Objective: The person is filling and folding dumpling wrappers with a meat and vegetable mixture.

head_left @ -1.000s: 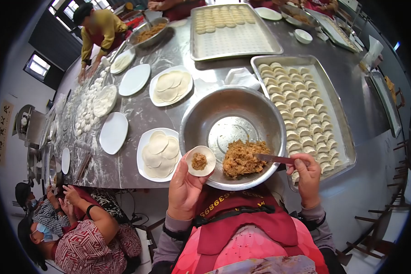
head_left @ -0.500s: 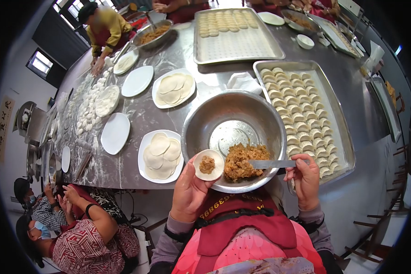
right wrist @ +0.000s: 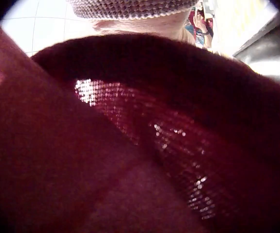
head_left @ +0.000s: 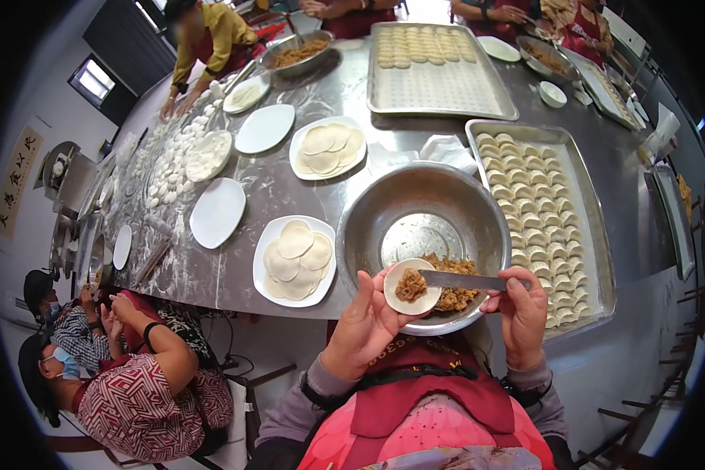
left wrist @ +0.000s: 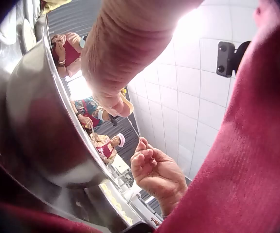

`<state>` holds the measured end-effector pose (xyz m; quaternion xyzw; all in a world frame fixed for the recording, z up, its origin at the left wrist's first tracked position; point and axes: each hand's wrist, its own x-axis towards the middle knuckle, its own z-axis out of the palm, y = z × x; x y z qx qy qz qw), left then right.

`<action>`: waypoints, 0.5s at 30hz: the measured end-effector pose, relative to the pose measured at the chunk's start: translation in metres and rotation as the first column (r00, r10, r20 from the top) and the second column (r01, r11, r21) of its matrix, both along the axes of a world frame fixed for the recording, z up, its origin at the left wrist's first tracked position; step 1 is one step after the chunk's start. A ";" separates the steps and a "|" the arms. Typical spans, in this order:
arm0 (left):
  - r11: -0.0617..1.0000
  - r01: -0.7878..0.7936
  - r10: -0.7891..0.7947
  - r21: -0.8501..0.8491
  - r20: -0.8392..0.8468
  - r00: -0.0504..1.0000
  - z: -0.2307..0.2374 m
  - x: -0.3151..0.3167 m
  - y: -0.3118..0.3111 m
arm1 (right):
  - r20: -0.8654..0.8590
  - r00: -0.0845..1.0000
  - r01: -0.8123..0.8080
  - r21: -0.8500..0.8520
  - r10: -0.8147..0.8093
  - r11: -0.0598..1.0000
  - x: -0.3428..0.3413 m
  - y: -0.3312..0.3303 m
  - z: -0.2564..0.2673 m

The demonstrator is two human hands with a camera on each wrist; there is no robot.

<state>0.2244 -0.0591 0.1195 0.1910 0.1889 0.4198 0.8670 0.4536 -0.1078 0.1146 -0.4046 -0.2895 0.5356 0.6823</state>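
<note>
In the head view, my left hand [head_left: 364, 325] holds a round dough wrapper [head_left: 424, 304] on its fingers, with the thumb apart. Brown filling sits on the wrapper. My right hand [head_left: 522, 313] grips a flat metal spatula [head_left: 466, 280], its tip touching that filling. Below lies more filling [head_left: 455, 298] in a steel bowl [head_left: 427, 184], partly hidden. The left wrist view shows the left hand [left wrist: 125, 48] large, the wrapper's edge [left wrist: 127, 107] at its fingertips, and the right hand [left wrist: 157, 172] beyond. Dark red cloth [right wrist: 130, 174] covers most of the right wrist view.
A plate of wrappers [head_left: 328, 288] is left of the bowl, and another plate [head_left: 359, 164] stands farther back. On the right, a tray [head_left: 596, 262] holds rows of dumplings. A second tray [head_left: 439, 92] is behind. Other people surround the table's far and left sides.
My left hand has moved right with the wrapper, now over the bowl's near part. The spatula's tip has come from the bowl's filling to the filling on the wrapper. The head view has shifted.
</note>
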 end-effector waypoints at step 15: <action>1.000 -0.003 0.003 -0.006 -0.011 1.000 -0.002 -0.002 0.000 | 0.088 0.993 -0.090 0.104 0.081 0.991 0.002 -0.005 0.005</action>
